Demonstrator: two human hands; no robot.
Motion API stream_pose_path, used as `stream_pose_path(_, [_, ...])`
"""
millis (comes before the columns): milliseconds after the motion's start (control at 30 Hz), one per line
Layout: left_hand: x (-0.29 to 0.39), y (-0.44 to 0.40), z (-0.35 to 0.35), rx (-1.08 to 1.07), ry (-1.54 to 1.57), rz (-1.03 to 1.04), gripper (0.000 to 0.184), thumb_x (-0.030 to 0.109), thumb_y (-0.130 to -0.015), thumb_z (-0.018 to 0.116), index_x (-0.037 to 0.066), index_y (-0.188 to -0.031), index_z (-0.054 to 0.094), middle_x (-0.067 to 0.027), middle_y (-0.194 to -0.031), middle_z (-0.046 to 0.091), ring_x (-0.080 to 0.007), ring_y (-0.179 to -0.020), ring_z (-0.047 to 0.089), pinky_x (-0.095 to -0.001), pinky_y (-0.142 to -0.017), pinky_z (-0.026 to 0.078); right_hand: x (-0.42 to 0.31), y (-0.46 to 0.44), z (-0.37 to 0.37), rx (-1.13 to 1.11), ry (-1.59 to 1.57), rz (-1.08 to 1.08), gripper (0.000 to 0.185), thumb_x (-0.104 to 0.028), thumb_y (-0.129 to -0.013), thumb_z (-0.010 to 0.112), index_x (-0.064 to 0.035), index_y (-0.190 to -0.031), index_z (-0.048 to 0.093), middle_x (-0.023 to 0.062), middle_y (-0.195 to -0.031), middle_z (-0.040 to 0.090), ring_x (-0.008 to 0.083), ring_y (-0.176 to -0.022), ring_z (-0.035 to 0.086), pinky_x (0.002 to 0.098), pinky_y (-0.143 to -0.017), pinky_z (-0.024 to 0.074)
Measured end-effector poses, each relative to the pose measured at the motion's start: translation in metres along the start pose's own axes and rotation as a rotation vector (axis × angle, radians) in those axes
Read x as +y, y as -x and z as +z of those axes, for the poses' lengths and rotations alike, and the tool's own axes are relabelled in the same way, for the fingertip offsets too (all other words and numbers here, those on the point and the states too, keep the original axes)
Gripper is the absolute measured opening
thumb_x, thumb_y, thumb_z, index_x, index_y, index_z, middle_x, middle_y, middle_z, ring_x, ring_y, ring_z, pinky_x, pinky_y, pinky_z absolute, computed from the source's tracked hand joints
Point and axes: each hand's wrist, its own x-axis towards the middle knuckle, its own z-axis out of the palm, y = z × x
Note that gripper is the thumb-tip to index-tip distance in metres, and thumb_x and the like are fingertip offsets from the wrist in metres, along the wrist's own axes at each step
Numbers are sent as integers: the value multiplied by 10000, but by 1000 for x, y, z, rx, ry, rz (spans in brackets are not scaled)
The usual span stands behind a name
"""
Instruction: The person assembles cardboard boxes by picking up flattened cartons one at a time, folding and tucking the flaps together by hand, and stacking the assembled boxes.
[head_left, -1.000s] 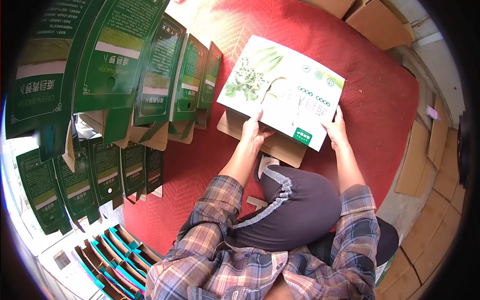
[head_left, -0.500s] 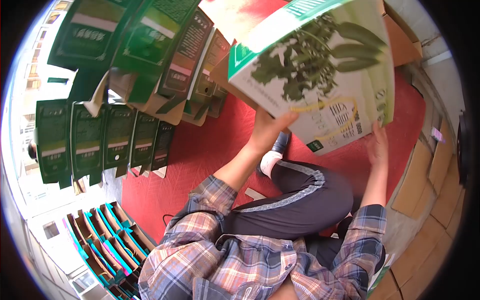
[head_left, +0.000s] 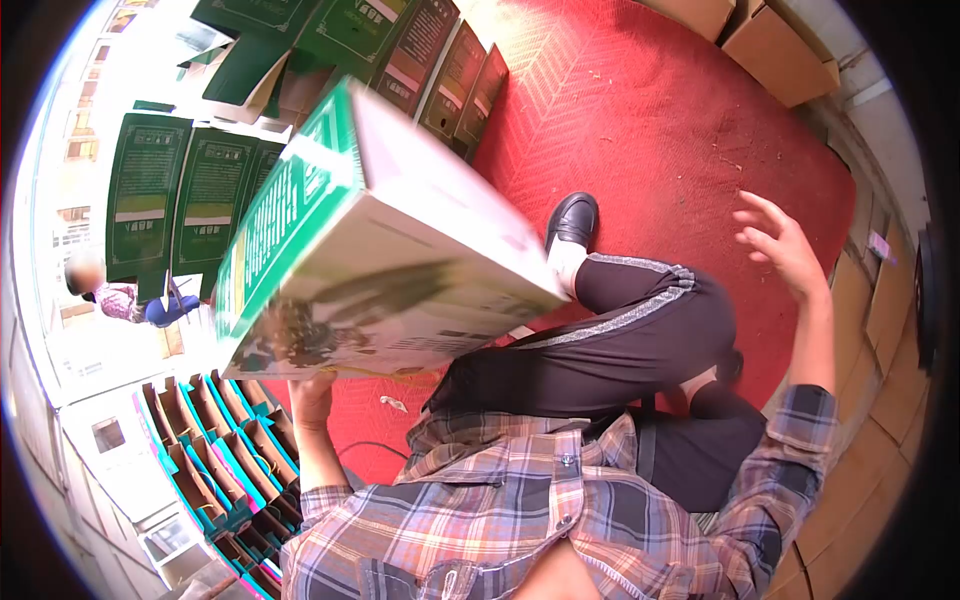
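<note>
A printed cardboard box point(head_left: 400, 290), green on one side and white with a plant picture on another, is tilted in the air over my left side. Beneath its lower edge, my left hand point(head_left: 312, 400) grips it; most of the fingers are hidden behind the box. The box is slightly blurred by motion. Out to the right, above the red mat point(head_left: 680, 130), my right hand point(head_left: 785, 250) is empty with its fingers spread apart. Behind the held box stand rows of similar green boxes point(head_left: 145, 200), partly covered by it.
Teal-edged cardboard cartons point(head_left: 215, 450) sit at lower left. Brown cartons point(head_left: 780, 55) stand at the far right corner, and flat cardboard point(head_left: 870, 480) lies along the right. Another person point(head_left: 125, 300) is in the left background. My bent leg point(head_left: 640, 330) lies across the mat.
The box has moved from the upper right to the left and turned over, carried by my left hand. My right hand has let go of it and is now apart on the right.
</note>
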Motion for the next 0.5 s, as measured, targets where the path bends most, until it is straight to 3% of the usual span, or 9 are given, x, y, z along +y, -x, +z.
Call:
stream_pose_path(200, [-101,37,-99,258,227,-321,705,106,-716,787,89,-1335,449,-56,-1225,563,-219,-1160,527,-398,-997,425,78,58,-71,313,54,153,549,-354,-903,596,-188,-1402,437,42,-1269,553,99,-983,585,239,-744,443])
stream_pose_path(300, [-168,21,-117,250,358,-424,653,204,-772,769,100,-1335,455,-51,-1244,556,-237,-1174,517,-461,-995,420,119,101,-91,413,40,254,551,-375,-916,577,-200,-1413,418,38,-1301,542,108,-1003,579,253,-746,446])
stream_pose_path(400, [-205,-21,-102,236,507,-577,645,375,-819,715,118,-1344,443,-65,-1336,493,-280,-1230,461,-543,-986,402,164,145,-103,545,-10,377,556,-375,-922,566,-205,-1424,398,36,-1323,534,118,-1025,574,263,-757,447])
stream_pose_path(500, [-240,-53,-84,204,592,-631,715,403,-776,746,150,-1361,424,-61,-1371,466,-291,-1240,448,-556,-965,412,194,183,-90,657,-85,481,543,-356,-926,558,-201,-1422,401,37,-1326,535,131,-1017,584,273,-760,460])
